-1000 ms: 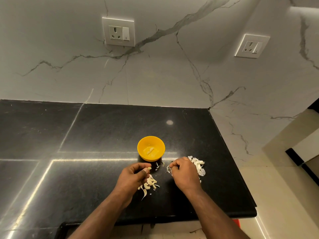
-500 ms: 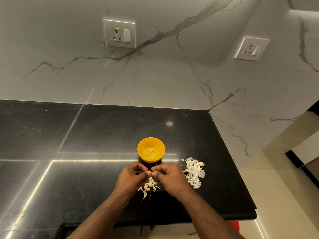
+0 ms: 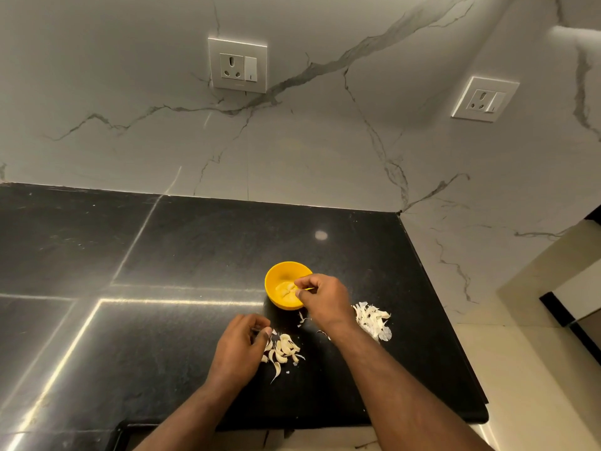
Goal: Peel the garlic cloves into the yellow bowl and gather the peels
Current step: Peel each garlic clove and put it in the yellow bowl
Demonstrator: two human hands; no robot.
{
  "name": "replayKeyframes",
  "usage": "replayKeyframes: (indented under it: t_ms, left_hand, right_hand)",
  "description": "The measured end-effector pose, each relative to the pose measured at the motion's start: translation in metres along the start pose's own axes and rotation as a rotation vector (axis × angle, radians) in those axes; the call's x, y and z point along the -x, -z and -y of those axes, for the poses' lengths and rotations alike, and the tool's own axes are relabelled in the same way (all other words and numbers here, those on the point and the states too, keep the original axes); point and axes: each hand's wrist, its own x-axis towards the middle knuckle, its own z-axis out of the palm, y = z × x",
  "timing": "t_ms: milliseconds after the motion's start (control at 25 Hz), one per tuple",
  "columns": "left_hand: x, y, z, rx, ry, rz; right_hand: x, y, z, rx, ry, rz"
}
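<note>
Two hands are working over the black countertop [image 3: 195, 249]. The right hand [image 3: 320, 299] is hovering at the near rim of the yellow bowl [image 3: 276, 281], fingers curled and pinching something small and pale — a peeled clove, it seems, though too small to be sure. Peeled garlic cloves [image 3: 286, 289] are lying inside the bowl. The left hand [image 3: 240, 348] is resting by the unpeeled cloves [image 3: 283, 349], its curled fingertips pinching a scrap of skin. The peel pile [image 3: 372, 322] is lying right of the bowl.
</note>
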Motion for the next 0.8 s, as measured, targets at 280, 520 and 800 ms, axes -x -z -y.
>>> replayKeyframes:
  t_ms: [280, 520, 800]
  left_hand:
    - [0.002, -0.009, 0.02, -0.096, -0.112, -0.032]
    - [0.002, -0.012, 0.02, -0.127, -0.13, -0.051]
    - [0.004, -0.012, 0.017, -0.126, -0.121, -0.059]
  right_hand:
    - [0.028, -0.011, -0.044, 0.119, 0.102, -0.184]
    - [0.048, -0.037, -0.07, 0.726, 0.425, -0.015]
    - [0.057, -0.021, -0.078, 0.833, 0.254, -0.039]
